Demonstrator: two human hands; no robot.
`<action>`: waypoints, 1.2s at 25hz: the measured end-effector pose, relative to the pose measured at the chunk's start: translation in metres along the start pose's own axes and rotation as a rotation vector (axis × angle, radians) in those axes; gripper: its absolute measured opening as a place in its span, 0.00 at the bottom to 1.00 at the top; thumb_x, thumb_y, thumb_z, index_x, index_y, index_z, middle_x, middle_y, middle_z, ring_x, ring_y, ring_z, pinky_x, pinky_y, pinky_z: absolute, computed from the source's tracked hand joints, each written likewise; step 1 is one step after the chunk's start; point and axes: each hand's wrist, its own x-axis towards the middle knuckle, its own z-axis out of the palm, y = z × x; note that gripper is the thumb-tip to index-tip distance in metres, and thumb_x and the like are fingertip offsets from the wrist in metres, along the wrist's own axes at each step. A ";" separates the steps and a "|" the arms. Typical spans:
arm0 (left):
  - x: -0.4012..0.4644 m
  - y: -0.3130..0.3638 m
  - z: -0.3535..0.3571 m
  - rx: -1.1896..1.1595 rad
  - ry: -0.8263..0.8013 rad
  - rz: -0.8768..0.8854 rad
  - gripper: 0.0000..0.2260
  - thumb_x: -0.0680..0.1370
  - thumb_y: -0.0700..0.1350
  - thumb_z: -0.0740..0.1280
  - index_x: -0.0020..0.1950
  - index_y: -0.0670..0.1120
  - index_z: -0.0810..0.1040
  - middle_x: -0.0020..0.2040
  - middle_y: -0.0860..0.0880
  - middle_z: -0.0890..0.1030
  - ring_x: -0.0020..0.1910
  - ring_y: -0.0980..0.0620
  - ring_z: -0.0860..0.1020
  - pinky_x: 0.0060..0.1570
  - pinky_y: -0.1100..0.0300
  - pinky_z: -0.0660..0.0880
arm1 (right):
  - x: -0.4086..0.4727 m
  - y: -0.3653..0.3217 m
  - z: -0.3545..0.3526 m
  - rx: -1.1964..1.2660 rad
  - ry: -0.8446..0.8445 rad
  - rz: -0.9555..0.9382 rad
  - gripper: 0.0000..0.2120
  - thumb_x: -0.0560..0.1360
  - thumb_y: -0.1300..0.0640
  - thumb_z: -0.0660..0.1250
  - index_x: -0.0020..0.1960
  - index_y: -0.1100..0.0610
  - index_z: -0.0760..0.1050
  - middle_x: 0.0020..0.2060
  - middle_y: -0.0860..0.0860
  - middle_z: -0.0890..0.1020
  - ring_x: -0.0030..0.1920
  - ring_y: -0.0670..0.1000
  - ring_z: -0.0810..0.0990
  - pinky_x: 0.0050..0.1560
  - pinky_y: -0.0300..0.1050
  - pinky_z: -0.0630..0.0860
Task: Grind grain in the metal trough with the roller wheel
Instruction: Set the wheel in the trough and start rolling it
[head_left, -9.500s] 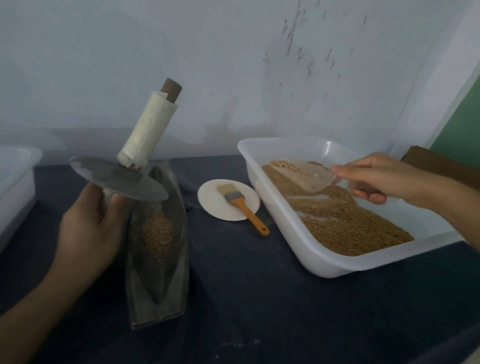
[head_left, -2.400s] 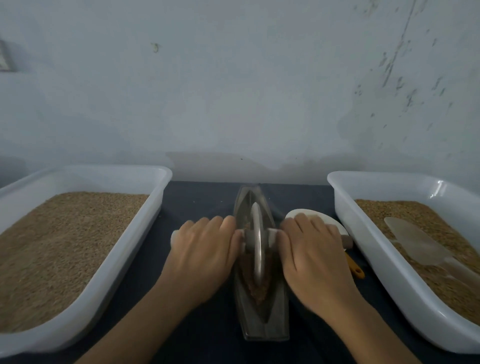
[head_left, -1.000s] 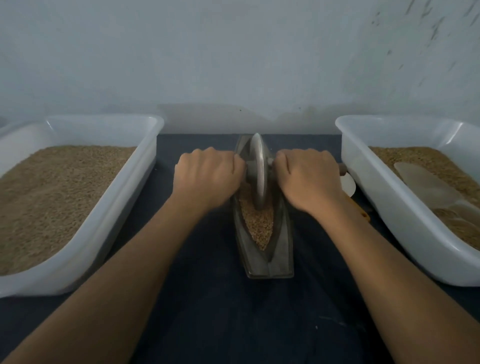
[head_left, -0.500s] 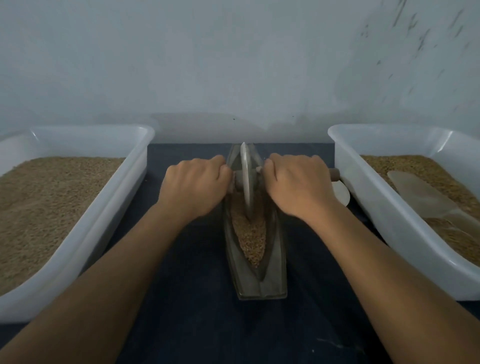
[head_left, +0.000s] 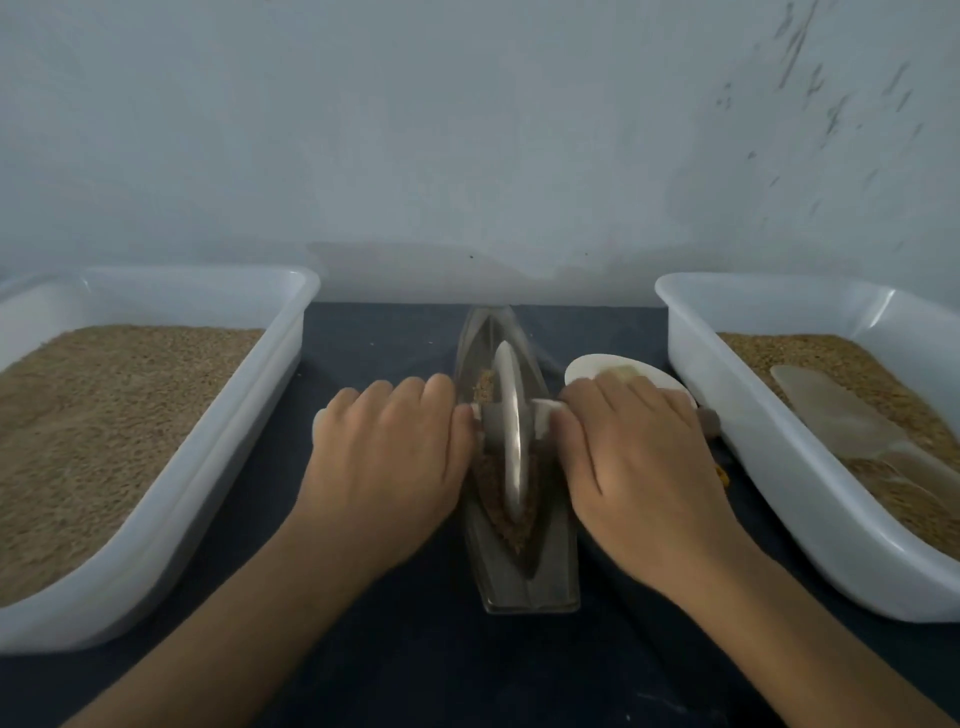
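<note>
A narrow boat-shaped metal trough (head_left: 524, 587) lies lengthwise on the dark cloth in front of me, with brown grain (head_left: 511, 525) in its groove. The metal roller wheel (head_left: 511, 431) stands upright in the groove at about mid-length. Its white-wrapped axle sticks out to both sides. My left hand (head_left: 384, 457) grips the left handle, palm down, fingers curled over it. My right hand (head_left: 639, 467) grips the right handle the same way. Both hands hide most of the axle; only its ends show.
A white tub (head_left: 171, 499) full of grain stands at the left. Another white tub (head_left: 779, 457) at the right holds grain and a clear scoop (head_left: 831, 415). A white dish (head_left: 597, 366) with a brush sits behind my right hand. The wall is close behind.
Both hands have pulled the wheel back toward me, from the far end of the trough to its middle. More grain now shows beyond the wheel.
</note>
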 end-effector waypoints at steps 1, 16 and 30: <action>-0.007 0.001 -0.003 0.010 0.039 0.029 0.17 0.87 0.56 0.46 0.40 0.56 0.63 0.32 0.57 0.67 0.28 0.56 0.65 0.33 0.53 0.69 | -0.011 0.001 -0.004 0.006 0.025 -0.025 0.15 0.87 0.46 0.47 0.46 0.45 0.68 0.39 0.42 0.71 0.41 0.48 0.69 0.49 0.48 0.66; 0.064 -0.015 0.035 0.028 0.041 -0.065 0.13 0.82 0.43 0.60 0.38 0.45 0.71 0.33 0.49 0.75 0.30 0.43 0.74 0.30 0.54 0.68 | 0.082 0.013 0.036 -0.113 -0.125 0.062 0.22 0.83 0.45 0.42 0.38 0.51 0.67 0.33 0.47 0.70 0.35 0.52 0.68 0.45 0.53 0.64; 0.041 -0.010 0.022 -0.062 -0.017 -0.086 0.17 0.84 0.52 0.51 0.40 0.49 0.69 0.32 0.53 0.71 0.31 0.49 0.73 0.33 0.52 0.70 | 0.045 0.002 0.016 -0.122 -0.124 0.044 0.19 0.84 0.45 0.43 0.40 0.49 0.64 0.36 0.46 0.69 0.37 0.51 0.67 0.45 0.53 0.66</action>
